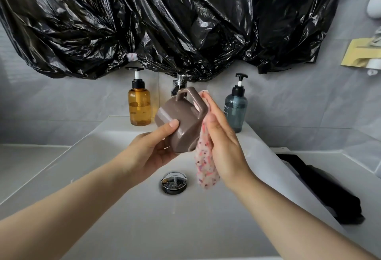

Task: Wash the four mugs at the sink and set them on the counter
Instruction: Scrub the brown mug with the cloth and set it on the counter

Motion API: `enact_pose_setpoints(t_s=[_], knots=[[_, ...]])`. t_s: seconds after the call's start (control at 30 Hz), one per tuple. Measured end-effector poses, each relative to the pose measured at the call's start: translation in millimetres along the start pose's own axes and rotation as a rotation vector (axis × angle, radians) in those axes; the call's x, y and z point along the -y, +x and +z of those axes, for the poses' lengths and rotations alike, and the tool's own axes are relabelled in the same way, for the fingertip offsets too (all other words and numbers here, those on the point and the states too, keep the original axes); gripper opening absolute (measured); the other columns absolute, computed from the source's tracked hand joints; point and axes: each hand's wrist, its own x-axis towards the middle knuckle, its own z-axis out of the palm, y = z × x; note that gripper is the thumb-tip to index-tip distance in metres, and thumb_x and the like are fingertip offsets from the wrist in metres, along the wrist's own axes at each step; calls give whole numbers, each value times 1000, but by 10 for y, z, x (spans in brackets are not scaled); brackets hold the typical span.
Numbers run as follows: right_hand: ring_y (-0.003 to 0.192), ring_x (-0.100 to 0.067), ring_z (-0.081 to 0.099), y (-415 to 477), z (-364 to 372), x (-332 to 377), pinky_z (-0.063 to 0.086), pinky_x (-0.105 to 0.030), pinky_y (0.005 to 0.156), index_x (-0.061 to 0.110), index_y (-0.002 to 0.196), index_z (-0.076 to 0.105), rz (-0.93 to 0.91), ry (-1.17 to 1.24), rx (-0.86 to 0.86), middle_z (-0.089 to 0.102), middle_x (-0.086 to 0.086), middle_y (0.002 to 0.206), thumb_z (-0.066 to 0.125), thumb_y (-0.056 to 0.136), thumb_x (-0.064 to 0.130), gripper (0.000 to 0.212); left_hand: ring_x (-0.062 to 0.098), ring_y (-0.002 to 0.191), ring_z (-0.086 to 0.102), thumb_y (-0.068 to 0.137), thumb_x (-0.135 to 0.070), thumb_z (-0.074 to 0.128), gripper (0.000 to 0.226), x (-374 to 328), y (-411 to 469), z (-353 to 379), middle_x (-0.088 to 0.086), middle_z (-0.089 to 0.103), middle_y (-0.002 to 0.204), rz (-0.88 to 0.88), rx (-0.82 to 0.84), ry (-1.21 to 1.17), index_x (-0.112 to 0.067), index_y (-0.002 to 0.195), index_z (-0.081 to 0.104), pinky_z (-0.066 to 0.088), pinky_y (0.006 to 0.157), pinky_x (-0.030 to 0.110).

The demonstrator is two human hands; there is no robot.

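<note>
The left hand (152, 152) grips a brown mug (181, 119) above the sink (123, 208). Its thumb lies across the near side and its fingers curl underneath. The mug is tipped over, with its handle pointing up and away toward the tap (179, 86) and its base turned to the left. It hangs in the air above the drain (174, 182) and touches neither the basin nor the counter (31, 162).

The right hand (222, 142) is flat, with straight fingers close together, and presses a speckled pink-and-white cloth (206, 167) against the right side of the mug. The cloth is sandwiched between palm and mug, and its loose end dangles below the hand toward the basin. The thumb is hidden behind the cloth, so it may be pinching the fabric, but the view does not settle that.

An amber bottle (139, 105) stands on the ledge behind the basin, left of the tap, and a blue bottle (236, 107) stands to the right of it, partly behind the right hand's fingers. Both have pump tops. Crumpled black plastic (165, 22) hangs across the wall above them and reaches down to the top of the tap. To the right of the sink a dark garment (329, 193) lies on the counter.
</note>
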Motion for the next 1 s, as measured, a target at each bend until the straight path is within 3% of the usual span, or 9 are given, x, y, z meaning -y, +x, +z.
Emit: enact_pose_setpoints(t_s=[0.07, 0.17, 0.27, 0.33, 0.43, 0.6, 0.77, 0.87, 1.0], knots=[[138, 8, 32, 14, 5, -26, 24, -25, 119, 30, 144, 42, -15, 23, 43, 43, 18, 149, 36, 105, 21, 40, 24, 97, 70, 69, -33, 73, 47, -26, -4, 13, 15, 73, 109, 12, -3, -27, -8, 109, 69, 57, 92, 36], [143, 4, 25, 34, 16, -104, 20, -28, 121, 30, 142, 43, -6, -37, 108, 36, 14, 154, 39, 101, 23, 42, 21, 91, 72, 80, -46, 71, 40, -44, -49, 66, 11, 74, 109, 0, 74, -35, -18, 108, 72, 61, 83, 35], [137, 9, 32, 37, 23, -137, 24, -13, 114, 31, 144, 38, 16, -59, 123, 41, 17, 150, 38, 105, 20, 41, 15, 83, 71, 79, -52, 61, 34, -57, -62, 83, 3, 74, 101, 7, 88, -31, -26, 87, 80, 59, 70, 29], [132, 16, 35, 36, 33, -128, 26, -5, 108, 36, 141, 37, 28, -39, 97, 43, 22, 145, 36, 105, 21, 39, 13, 84, 69, 75, -55, 67, 32, -66, -62, 90, 0, 73, 100, 14, 110, -4, -27, 84, 80, 56, 72, 29], [130, 19, 35, 37, 34, -133, 25, -4, 106, 33, 141, 36, 9, -51, 74, 43, 22, 143, 32, 106, 20, 38, 16, 95, 69, 60, -61, 82, 49, -41, -46, 85, 1, 75, 107, -35, 67, 61, -26, 94, 77, 52, 90, 37], [130, 19, 34, 54, -21, -114, 25, -4, 105, 36, 140, 38, -55, -86, 13, 43, 28, 139, 35, 106, 22, 37, 21, 98, 71, 78, -56, 62, 51, -13, -45, 93, 6, 75, 112, -8, 4, 101, -17, 110, 71, 57, 90, 38], [131, 14, 38, 86, 20, -129, 28, -4, 103, 30, 142, 42, -52, -72, -54, 46, 21, 143, 38, 104, 27, 38, 29, 96, 71, 89, -45, 51, 57, -66, -88, 128, 20, 70, 114, -54, 41, -124, 2, 120, 61, 53, 94, 47], [131, 13, 39, 84, -19, -144, 28, -4, 104, 25, 145, 42, -34, -66, -57, 47, 22, 142, 36, 105, 27, 41, 32, 106, 67, 89, -62, 40, 77, -117, -85, 74, 21, 67, 119, -102, 132, -193, 3, 126, 58, 48, 102, 49], [133, 11, 38, 67, -33, -187, 29, -10, 109, 31, 144, 42, -19, -123, -32, 46, 22, 144, 37, 105, 29, 39, 29, 123, 61, 65, -69, 69, 93, -69, -70, 106, 16, 64, 132, -70, 118, -37, -8, 133, 57, 45, 108, 50]])
